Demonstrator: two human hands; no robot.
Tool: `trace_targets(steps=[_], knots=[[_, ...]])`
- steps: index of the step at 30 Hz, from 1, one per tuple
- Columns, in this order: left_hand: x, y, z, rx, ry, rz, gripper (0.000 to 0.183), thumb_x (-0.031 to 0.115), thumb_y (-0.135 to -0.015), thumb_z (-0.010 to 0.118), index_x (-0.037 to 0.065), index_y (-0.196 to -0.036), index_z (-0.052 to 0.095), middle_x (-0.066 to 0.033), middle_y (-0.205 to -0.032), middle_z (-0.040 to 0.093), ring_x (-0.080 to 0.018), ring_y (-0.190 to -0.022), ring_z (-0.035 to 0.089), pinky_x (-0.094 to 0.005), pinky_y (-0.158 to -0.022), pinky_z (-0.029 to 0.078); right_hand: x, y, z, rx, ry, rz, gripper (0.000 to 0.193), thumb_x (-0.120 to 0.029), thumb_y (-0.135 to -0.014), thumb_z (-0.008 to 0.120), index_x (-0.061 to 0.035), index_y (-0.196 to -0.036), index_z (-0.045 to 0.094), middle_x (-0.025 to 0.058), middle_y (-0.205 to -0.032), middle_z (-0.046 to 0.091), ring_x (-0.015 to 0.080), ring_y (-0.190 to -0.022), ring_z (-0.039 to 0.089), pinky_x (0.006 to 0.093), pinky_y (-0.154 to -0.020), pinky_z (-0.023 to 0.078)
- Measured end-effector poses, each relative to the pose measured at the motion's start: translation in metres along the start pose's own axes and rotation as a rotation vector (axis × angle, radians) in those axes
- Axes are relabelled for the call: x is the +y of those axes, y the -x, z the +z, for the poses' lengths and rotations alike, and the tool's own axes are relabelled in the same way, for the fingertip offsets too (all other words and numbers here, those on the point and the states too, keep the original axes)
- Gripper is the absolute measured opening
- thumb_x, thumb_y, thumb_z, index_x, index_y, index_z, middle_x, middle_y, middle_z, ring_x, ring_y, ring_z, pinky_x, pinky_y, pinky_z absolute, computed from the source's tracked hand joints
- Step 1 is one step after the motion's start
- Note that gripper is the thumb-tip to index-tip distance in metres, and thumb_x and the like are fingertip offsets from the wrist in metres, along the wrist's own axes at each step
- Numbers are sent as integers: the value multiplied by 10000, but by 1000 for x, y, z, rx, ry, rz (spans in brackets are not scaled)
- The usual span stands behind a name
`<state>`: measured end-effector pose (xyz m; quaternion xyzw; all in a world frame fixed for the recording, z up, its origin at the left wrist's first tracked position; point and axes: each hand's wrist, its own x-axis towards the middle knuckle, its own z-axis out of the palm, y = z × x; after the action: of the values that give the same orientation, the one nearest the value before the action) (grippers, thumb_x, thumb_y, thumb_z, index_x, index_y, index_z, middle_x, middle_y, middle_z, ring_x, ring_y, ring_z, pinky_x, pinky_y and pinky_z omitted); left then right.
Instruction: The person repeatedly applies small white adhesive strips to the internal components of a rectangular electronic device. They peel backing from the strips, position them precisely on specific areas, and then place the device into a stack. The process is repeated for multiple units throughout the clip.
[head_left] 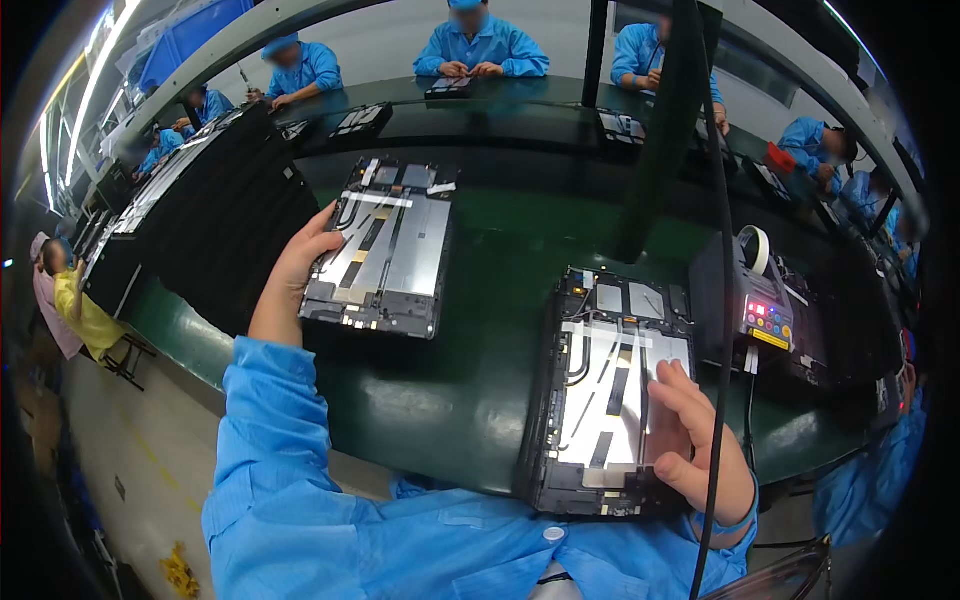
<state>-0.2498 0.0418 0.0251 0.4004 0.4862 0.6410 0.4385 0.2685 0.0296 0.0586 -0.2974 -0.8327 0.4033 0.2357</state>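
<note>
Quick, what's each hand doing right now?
Left hand: open, gripping the far opened tablet by its edge.
Right hand: open, flat on the near opened tablet.

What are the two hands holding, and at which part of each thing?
The left hand grips the far opened tablet at its left edge. The right hand lies flat on the near opened tablet, at its right side.

Glossy green belt [450, 400] carries two opened tablets [385, 250] [610, 400] with shiny metal plates.
</note>
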Motion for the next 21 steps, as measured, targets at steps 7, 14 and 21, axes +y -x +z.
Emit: trace_targets(steps=[7, 14, 21], knots=[[-48, -39, -46, -7, -84, -101, 721, 62, -769, 588, 18, -1439, 326, -130, -1163, 596, -157, -898, 623, -249, -800, 499, -2, -4, 1, -45, 118, -35, 604, -327, -748, 732, -21, -1232, 539, 281, -1396, 386, 428, -1362, 285, 554, -1098, 154], [-49, -43, -54, -32, -28, -158, 681, 69, -774, 606, 25, -1413, 373, -151, -1164, 609, -187, -918, 649, -289, -815, 527, -5, -8, -1, -110, 193, 17, 609, -384, -721, 742, -61, -1204, 559, 272, -1380, 404, 456, -1325, 321, 579, -1066, 219], [-41, -43, -42, 53, -206, -242, 629, 27, -815, 574, 18, -1412, 374, -143, -1099, 628, -170, -830, 645, -288, -747, 532, -8, -7, -1, -101, 196, 4, 593, -387, -725, 736, -73, -1197, 562, 261, -1365, 415, 472, -1298, 339, 578, -1060, 228]])
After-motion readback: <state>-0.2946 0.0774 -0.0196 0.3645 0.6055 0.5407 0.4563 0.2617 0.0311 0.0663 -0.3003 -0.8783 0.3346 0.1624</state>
